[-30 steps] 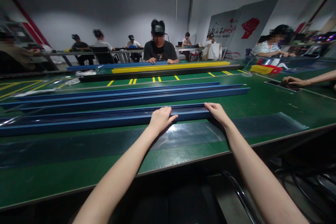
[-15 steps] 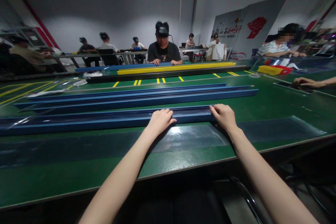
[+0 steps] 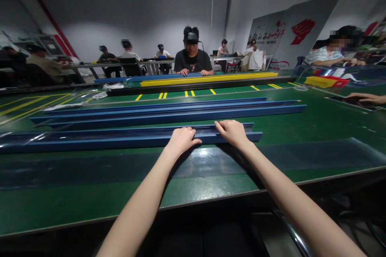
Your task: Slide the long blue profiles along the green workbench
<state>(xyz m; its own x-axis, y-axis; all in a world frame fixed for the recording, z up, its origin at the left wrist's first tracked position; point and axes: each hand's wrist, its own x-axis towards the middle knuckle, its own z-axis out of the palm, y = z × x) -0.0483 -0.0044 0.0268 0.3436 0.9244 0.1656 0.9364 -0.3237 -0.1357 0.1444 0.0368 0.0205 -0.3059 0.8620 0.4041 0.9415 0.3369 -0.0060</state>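
A long blue channel strip [image 3: 99, 139] lies across the green table in front of me, its right end showing past my hands. My left hand [image 3: 181, 139] is closed over it, fingers curled across the far side and thumb along the near edge. To the right, my right hand [image 3: 233, 131] is closed on the same strip a short way in from its end, with the fingertips hidden inside or behind it. Glossy clear film [image 3: 33, 138] covers the strip's left part. A flat clear plastic sheet [image 3: 289, 154] lies on the table under my forearms.
More blue channel strips [image 3: 187, 112] lie beyond, then a black strip [image 3: 199, 86] and a yellow strip [image 3: 211, 78]. A co-worker [image 3: 193, 58] sits opposite. At right are a yellow and red tray [image 3: 327, 82] and another person's hand [image 3: 366, 98] on a dark flat panel [image 3: 350, 103].
My right hand has shifted left along the blue channel strip, closer to my left hand, and the strip's right end now shows. The view has turned slightly left.
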